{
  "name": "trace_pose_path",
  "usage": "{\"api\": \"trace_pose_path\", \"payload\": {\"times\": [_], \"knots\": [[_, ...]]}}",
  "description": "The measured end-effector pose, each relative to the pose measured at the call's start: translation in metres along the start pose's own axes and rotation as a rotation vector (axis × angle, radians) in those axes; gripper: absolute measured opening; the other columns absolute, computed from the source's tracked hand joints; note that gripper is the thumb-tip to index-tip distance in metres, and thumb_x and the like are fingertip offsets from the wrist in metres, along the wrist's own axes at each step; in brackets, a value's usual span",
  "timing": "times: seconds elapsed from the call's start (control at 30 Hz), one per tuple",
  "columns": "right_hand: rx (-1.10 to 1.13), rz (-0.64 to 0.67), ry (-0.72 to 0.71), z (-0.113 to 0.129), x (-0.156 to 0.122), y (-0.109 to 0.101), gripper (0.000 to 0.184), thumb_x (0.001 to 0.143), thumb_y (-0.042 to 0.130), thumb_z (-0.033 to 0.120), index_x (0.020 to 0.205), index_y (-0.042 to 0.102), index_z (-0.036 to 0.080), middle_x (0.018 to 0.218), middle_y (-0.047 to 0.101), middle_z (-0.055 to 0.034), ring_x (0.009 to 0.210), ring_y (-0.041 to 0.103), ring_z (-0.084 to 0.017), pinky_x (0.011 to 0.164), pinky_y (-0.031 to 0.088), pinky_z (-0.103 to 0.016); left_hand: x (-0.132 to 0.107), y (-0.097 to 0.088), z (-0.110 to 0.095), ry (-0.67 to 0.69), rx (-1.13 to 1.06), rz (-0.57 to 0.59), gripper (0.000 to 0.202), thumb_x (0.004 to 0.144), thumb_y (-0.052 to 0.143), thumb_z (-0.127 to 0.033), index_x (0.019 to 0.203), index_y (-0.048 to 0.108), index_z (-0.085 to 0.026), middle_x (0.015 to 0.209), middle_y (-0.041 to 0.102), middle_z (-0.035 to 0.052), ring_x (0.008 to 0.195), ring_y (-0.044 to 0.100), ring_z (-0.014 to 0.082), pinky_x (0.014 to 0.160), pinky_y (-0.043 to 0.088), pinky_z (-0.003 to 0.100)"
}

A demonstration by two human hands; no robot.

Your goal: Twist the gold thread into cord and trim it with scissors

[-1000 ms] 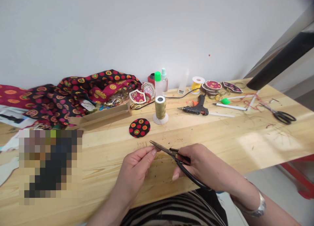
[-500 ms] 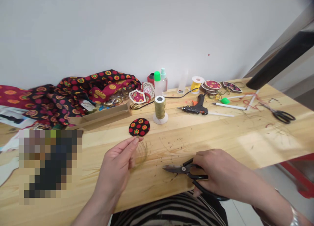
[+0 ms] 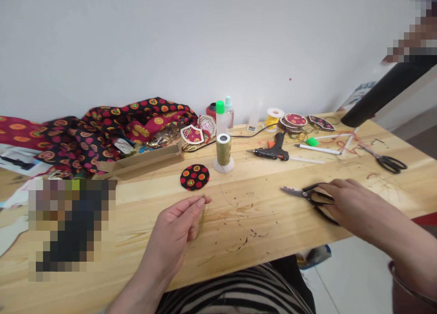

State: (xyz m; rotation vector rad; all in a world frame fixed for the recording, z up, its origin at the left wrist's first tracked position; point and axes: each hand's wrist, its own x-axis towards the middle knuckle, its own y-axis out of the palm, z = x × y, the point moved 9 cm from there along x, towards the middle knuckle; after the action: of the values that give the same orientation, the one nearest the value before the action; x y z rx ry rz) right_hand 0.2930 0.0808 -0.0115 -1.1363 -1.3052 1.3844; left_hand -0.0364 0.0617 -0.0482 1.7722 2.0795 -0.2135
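My left hand [image 3: 182,220] is closed in a pinch, low over the front of the table. Thin olive-green thread [image 3: 204,210] hangs from between its thumb and forefinger. Farther right, my right hand [image 3: 355,205] grips black-handled scissors [image 3: 303,194] close to the tabletop, the blades pointing left. Just beyond the left fingertips lies a round black fabric disc [image 3: 194,177] with red and orange flower motifs. A spool of olive thread [image 3: 223,151] stands upright behind the disc.
Patterned cloth [image 3: 85,132] heaps at the left behind a cardboard tray [image 3: 146,161]. At the back are a green-capped bottle [image 3: 220,118], a yellow thread spool [image 3: 274,119] and a black glue gun [image 3: 273,149]. Other scissors [image 3: 392,164] lie right. Dark scraps [image 3: 246,241] dot the table.
My right hand has carried the scissors to the right, away from my left hand. My left hand, still pinching the thread, has shifted slightly right. A blurred shape shows at the upper right.
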Motion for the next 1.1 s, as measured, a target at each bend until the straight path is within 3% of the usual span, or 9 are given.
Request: {"api": "trace_pose_path", "payload": {"times": [0.07,0.17,0.3,0.4,0.5,0.6,0.8,0.93,1.1], "knots": [[0.057,-0.110,-0.015,0.020,0.002,-0.017,0.020,0.080,0.052,0.019,0.091,0.068,0.014,0.086,0.065,-0.0133,0.086,0.058,-0.030,0.077,0.047,-0.043,-0.002,0.008,0.005,-0.023,0.034,0.052,0.029,0.071,0.070,-0.036,0.087,0.070,-0.011,0.041,0.033,-0.0093,0.042,0.022,0.0054,0.042,0.016,0.021],[0.489,-0.165,-0.180,0.078,0.008,-0.032,0.028,0.087,0.052,0.031,0.109,0.063,0.018,0.109,0.062,-0.0106,0.098,0.057,-0.024,0.085,0.046,-0.038,-0.006,0.019,0.011,-0.047,0.107,0.119,0.029,0.071,0.069,-0.038,0.084,0.072,-0.012,0.042,0.033,-0.0088,0.042,0.024,0.0063,0.042,0.017,0.021],[1.154,-0.002,-0.271,0.145,0.024,-0.019,0.031,0.079,0.066,0.026,0.110,0.065,0.020,0.091,0.064,-0.0039,0.081,0.058,-0.015,0.072,0.047,-0.028,-0.010,0.031,0.014,-0.058,0.168,0.183,0.029,0.073,0.066,-0.040,0.082,0.073,-0.013,0.041,0.035,-0.0080,0.041,0.023,0.0061,0.041,0.016,0.022],[1.436,0.118,-0.227,0.169,0.034,-0.001,0.031,0.069,0.075,0.022,0.100,0.070,0.018,0.079,0.062,-0.0006,0.067,0.052,-0.011,0.062,0.044,-0.025,-0.013,0.035,0.012,-0.053,0.168,0.210,0.030,0.074,0.066,-0.041,0.083,0.073,-0.013,0.041,0.033,-0.0082,0.042,0.022,0.0062,0.041,0.015,0.022],[1.595,0.148,-0.204,0.174,0.040,0.006,0.016,0.068,0.075,0.019,0.083,0.074,0.017,0.072,0.060,0.0004,0.064,0.053,-0.010,0.059,0.043,-0.023,-0.015,0.036,0.013,-0.067,0.158,0.226,0.031,0.072,0.067,-0.042,0.084,0.073,-0.013,0.042,0.030,-0.0089,0.042,0.020,0.0062,0.041,0.014,0.022],[1.616,0.101,-0.221,0.173,0.042,0.004,0.002,0.069,0.072,0.015,0.071,0.073,0.017,0.068,0.061,0.0006,0.064,0.056,-0.010,0.060,0.044,-0.023,-0.016,0.036,0.016,-0.083,0.154,0.242,0.033,0.071,0.067,-0.042,0.086,0.073,-0.014,0.043,0.029,-0.0090,0.042,0.019,0.0060,0.041,0.013,0.022],[1.315,-0.030,-0.266,0.172,0.040,-0.006,0.014,0.077,0.063,0.007,0.065,0.065,0.015,0.064,0.058,0.0023,0.064,0.053,-0.010,0.062,0.042,-0.022,-0.016,0.038,0.022,-0.139,0.057,0.262,0.025,0.071,0.068,-0.037,0.079,0.071,-0.014,0.042,0.028,-0.0094,0.042,0.017,0.0058,0.041,0.011,0.022],[1.217,-0.034,-0.256,0.172,0.039,-0.006,0.016,0.081,0.058,0.011,0.066,0.060,0.015,0.066,0.057,0.0023,0.065,0.052,-0.010,0.063,0.041,-0.022,-0.017,0.040,0.024,-0.199,-0.094,0.279,0.024,0.073,0.065,-0.037,0.067,0.066,-0.014,0.048,0.025,-0.0086,0.045,0.014,0.0065,0.041,0.010,0.022],[1.200,-0.047,-0.222,0.169,0.039,-0.004,0.017,0.081,0.056,0.009,0.065,0.057,0.016,0.065,0.056,0.0032,0.064,0.052,-0.009,0.061,0.040,-0.020,-0.019,0.043,0.026,-0.258,-0.178,0.314,0.027,0.079,0.056,-0.034,0.088,0.070,-0.012,0.052,0.021,-0.0082,0.048,0.011,0.0079,0.043,0.009,0.022]]}}
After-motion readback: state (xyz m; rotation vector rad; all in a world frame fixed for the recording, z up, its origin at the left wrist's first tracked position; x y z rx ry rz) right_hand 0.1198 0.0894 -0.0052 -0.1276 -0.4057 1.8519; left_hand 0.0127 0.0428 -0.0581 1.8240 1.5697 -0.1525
